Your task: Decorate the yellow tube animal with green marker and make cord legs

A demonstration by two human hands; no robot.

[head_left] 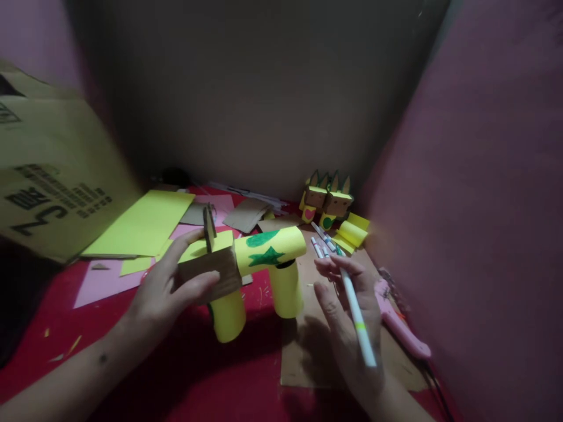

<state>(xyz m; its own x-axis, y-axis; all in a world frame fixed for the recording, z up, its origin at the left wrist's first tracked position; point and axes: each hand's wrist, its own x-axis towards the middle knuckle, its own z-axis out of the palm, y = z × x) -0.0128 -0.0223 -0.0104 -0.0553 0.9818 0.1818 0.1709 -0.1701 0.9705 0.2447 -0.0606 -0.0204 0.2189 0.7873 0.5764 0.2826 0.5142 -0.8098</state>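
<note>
My left hand [176, 281] grips the cardboard box head of a paper animal figure [268, 249]. Yellow paper tubes make up its body and legs, and a cardboard ear stands on top of the head. Green patches, one of them star-shaped, are coloured on the body tube. To the right, my right hand [352, 316] holds a white marker [354, 310] with a green tip and a yellow-green band. The marker's tip points up and away from me, apart from the figure. Several more markers [323, 237] lie just beyond this hand.
Two small paper figures [328, 199] with pointed ears stand at the back right, near a curled yellow paper [352, 231]. A pink glue gun [402, 325] lies on a cardboard sheet [308, 357]. Yellow paper [145, 223] and a large cardboard box [57, 176] are on the left.
</note>
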